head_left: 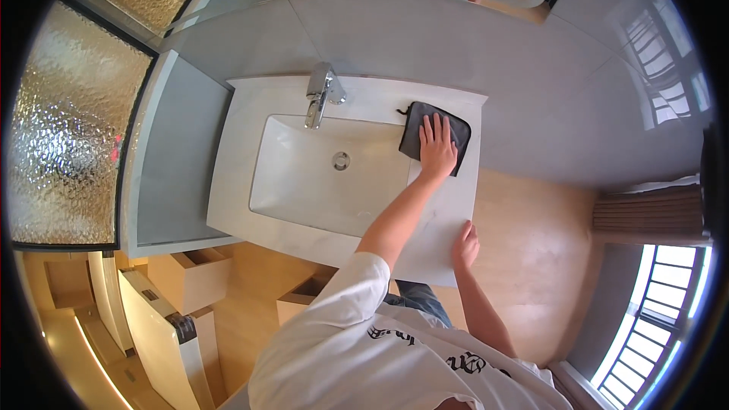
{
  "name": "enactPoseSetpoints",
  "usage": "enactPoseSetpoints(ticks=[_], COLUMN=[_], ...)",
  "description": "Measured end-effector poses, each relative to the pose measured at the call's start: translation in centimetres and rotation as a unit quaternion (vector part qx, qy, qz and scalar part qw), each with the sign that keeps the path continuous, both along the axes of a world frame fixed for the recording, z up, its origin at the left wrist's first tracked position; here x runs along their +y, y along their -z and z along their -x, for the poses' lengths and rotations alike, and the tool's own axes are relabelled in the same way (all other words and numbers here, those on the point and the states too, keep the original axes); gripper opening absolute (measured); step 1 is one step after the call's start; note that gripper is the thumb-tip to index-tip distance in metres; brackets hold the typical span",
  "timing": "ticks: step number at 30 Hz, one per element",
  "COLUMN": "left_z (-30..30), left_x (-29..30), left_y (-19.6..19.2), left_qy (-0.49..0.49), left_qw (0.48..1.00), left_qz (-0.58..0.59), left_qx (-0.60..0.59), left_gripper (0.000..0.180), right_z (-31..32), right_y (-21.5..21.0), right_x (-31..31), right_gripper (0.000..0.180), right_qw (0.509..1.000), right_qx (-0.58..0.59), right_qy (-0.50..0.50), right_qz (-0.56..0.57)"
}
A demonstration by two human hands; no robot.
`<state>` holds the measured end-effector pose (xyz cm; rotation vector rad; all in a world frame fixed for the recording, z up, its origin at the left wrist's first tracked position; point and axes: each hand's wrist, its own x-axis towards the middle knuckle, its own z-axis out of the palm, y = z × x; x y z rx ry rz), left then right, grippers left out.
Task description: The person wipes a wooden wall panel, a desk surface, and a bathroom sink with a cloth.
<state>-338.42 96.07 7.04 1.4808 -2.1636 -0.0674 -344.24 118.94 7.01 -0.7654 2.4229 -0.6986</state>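
My left hand [437, 150] lies flat on a thin black pouch [414, 133], its fingers stretched out and slightly apart. The pouch rests on the white countertop [433, 250], right of the basin, and a short dark cord sticks out at its far left corner. Down at the counter's right side, my right hand [465, 245] is curled against the edge with bent fingers. The white basin [319, 193] is sunk into the counter, with a round metal drain [341, 161] in it. Behind the basin stands a chrome faucet [322, 93].
A grey side panel [182, 152] and textured glass [76, 121] border the counter on the left. Below left are cardboard boxes [194, 281] and a tall white panel-like item [159, 334]. Grey wall [456, 38] and mirror stand behind; a barred window [645, 334] is at lower right.
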Motion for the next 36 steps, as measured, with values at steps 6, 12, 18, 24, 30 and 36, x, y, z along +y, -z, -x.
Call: enactPoseSetpoints(ticks=[6, 12, 18, 24, 30, 36], left_z=[-2.2, -10.4, -18.3, -28.7, -42.1, -40.1], left_x=[7.0, 23.7, 29.6, 24.8, 16.3, 15.6], left_y=[-0.1, -4.2, -3.9, -2.2, 0.1, 0.6], left_qy=[0.088, 0.126, -0.028, -0.257, -0.488, -0.562], left_qw=[0.995, 0.979, 0.980, 0.957, 0.870, 0.824], left_qz=[-0.044, -0.159, -0.195, -0.130, -0.046, -0.054], left_qx=[-0.014, -0.027, -0.012, -0.031, -0.059, -0.052], left_gripper=[0.072, 0.077, 0.074, 0.074, 0.067, 0.067], right_z=[0.4, 1.3, 1.2, 3.7, 2.8, 3.5], right_y=[-0.7, 2.2, 1.4, 3.8, 3.2, 4.0], right_x=[-0.4, 0.1, 0.6, 0.4, 0.0, -0.2], right_gripper=[0.055, 0.062, 0.070, 0.068, 0.073, 0.075], right_qw=[1.000, 0.999, 0.997, 0.995, 0.996, 0.994], right_qx=[-0.021, -0.006, -0.031, -0.050, -0.066, -0.070], right_qy=[0.010, -0.006, -0.022, -0.056, -0.034, -0.047], right_qz=[0.010, 0.037, 0.069, 0.066, 0.054, 0.066])
